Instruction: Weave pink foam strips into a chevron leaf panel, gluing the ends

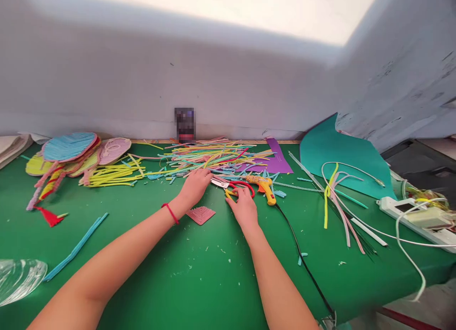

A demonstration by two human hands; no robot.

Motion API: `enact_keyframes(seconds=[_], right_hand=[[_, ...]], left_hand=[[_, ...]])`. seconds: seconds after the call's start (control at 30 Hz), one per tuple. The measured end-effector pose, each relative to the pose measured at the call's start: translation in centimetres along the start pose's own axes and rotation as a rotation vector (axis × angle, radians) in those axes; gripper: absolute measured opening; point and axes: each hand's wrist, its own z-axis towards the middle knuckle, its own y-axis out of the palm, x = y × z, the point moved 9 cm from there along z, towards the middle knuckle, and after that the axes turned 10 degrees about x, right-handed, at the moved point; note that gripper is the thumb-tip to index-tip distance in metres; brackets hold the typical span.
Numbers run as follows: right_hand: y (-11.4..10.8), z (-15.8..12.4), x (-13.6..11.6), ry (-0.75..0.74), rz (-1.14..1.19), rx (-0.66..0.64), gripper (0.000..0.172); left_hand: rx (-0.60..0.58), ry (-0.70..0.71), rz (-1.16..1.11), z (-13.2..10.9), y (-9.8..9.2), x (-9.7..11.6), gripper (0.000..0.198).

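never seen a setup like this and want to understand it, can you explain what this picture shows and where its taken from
There is no machine: a person works with two bare hands, seen from a camera worn on the head, looking forward and down. On the green tabletop lie a heap of thin, fuzzy, multicoloured strips, a yellow-orange glue gun with a black cord and a flat, pink, ridged piece. The right hand is at the handles of red-and-yellow-handled metal scissors; the left hand is at the heap's near edge. How firmly either grips is unclear.
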Motion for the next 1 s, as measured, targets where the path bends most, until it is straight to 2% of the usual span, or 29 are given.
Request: enact_keyframes(seconds=[0.1,0.17,0.37,0.47,0.67,0.9,1.0], right_hand=[[-0.1,-0.1,-0.5,0.002,0.041,-0.069,0.042],[0.1,-0.3,-1.3,-0.024,0.113,-0.131,0.045],[0.8,-1.2,-3.8,-0.127,0.168,-0.234,0.023],[0.7,-1.3,-4.0,-0.136,0.116,-0.215,0.015],[-0.6,-0.5,-2.1,-0.076,-0.007,-0.086,0.017],[0.1,-0.2,-0.9,-0.04,0.043,-0.081,0.007],[0.2,-0.2,-0.9,-0.056,0.052,-0.066,0.008]], left_hand=[[-0.037,0.068,0.024,2.5,1.6,0.1,0.022],[-0.048,0.093,0.038,3.5,2.1,0.1,0.023],[-0.047,0.118,0.07,4.9,1.5,-0.6,0.027],[-0.046,0.107,0.084,5.1,0.7,-1.4,0.028],[-0.022,0.041,0.109,4.8,-1.0,-3.7,0.031],[-0.052,-0.085,0.099,4.2,-0.7,-7.4,0.023],[-0.038,-0.12,0.072,4.2,-1.5,-8.2,0.022]])
